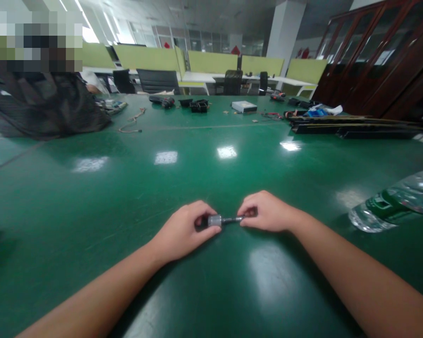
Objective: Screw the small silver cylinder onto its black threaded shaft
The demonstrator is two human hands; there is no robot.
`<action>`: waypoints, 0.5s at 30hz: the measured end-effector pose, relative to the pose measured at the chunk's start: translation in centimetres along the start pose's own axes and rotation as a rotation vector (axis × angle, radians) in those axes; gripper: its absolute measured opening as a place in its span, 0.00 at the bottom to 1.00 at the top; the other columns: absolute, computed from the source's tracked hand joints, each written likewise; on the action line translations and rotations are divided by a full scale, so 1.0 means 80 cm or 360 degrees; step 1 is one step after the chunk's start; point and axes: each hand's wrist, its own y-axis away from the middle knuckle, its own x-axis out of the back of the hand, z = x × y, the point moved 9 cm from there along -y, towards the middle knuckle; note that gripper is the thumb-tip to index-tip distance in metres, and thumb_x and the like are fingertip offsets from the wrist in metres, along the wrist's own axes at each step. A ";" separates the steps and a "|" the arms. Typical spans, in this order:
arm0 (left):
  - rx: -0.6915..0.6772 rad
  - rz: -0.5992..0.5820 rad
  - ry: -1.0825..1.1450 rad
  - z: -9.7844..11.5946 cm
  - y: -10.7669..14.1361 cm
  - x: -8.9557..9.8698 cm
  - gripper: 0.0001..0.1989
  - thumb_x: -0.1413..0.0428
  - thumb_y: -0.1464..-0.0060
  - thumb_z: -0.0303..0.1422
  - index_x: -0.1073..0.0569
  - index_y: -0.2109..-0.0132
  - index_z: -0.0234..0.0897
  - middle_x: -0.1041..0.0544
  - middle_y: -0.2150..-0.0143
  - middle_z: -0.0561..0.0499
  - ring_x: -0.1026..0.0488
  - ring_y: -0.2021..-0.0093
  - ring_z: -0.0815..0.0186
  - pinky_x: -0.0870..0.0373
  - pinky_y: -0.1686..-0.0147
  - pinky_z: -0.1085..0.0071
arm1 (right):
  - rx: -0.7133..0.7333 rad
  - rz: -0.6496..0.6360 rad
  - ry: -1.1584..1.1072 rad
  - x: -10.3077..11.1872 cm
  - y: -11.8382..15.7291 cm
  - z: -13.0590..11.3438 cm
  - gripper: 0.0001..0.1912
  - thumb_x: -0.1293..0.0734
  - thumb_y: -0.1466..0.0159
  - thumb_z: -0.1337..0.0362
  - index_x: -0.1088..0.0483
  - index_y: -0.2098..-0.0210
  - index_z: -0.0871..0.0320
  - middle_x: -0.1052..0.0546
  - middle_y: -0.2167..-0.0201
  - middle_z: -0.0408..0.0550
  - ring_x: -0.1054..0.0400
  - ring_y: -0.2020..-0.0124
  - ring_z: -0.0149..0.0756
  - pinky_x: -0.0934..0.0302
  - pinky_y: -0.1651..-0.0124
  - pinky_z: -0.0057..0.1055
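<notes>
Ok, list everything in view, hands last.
Cylinder with thin shaft: one, silver-grey, between the hands
Table: one, green, beneath the hands
Bottle: one, clear with green label, right side
Bag-like shape: one, dark, far left
Cord: one, tan, far left-centre
Box: one, white, far side
Long strips: several, black, far right
Small clutter: several, mixed colours, far side
Chairs: at least four, dark, behind table
Partitions: several, yellow-green, background
Cabinet: one, reddish-brown, upper right
Pillar: one, white, background
Left hand: one, on the cylinder
Right hand: one, on the shaft

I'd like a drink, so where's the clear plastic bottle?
In the head view, the clear plastic bottle is on the green table, cut off by the picture's right edge, to the right of the right hand.
</notes>
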 end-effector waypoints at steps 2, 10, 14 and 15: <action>0.0015 0.0006 0.0011 -0.003 0.000 0.000 0.11 0.40 0.43 0.40 0.22 0.57 0.40 0.25 0.66 0.52 0.30 0.68 0.65 0.35 0.68 0.71 | 0.0081 0.0050 0.0057 -0.005 -0.004 -0.011 0.06 0.27 0.41 0.64 0.20 0.64 0.59 0.23 0.71 0.45 0.31 0.70 0.30 0.41 0.66 0.26; 0.0053 0.0016 0.0000 -0.009 0.001 -0.001 0.11 0.38 0.46 0.39 0.24 0.58 0.39 0.27 0.67 0.53 0.30 0.68 0.65 0.36 0.69 0.71 | 0.0255 0.0097 0.0003 -0.010 -0.005 -0.031 0.15 0.29 0.44 0.73 0.22 0.57 0.58 0.21 0.64 0.47 0.28 0.64 0.33 0.36 0.58 0.29; 0.0055 0.0029 -0.0019 -0.010 0.001 0.000 0.11 0.38 0.46 0.40 0.24 0.59 0.39 0.28 0.69 0.53 0.31 0.69 0.65 0.36 0.69 0.71 | 0.0072 0.0139 -0.0152 -0.009 -0.007 -0.014 0.18 0.28 0.42 0.71 0.24 0.52 0.57 0.18 0.62 0.46 0.25 0.64 0.32 0.34 0.57 0.29; 0.0053 0.0038 -0.0017 -0.010 0.001 0.000 0.11 0.38 0.46 0.40 0.25 0.59 0.39 0.28 0.69 0.53 0.31 0.69 0.65 0.37 0.69 0.71 | 0.0049 0.0153 -0.0160 -0.010 -0.008 -0.013 0.19 0.27 0.42 0.70 0.25 0.50 0.57 0.18 0.62 0.46 0.25 0.63 0.33 0.34 0.56 0.30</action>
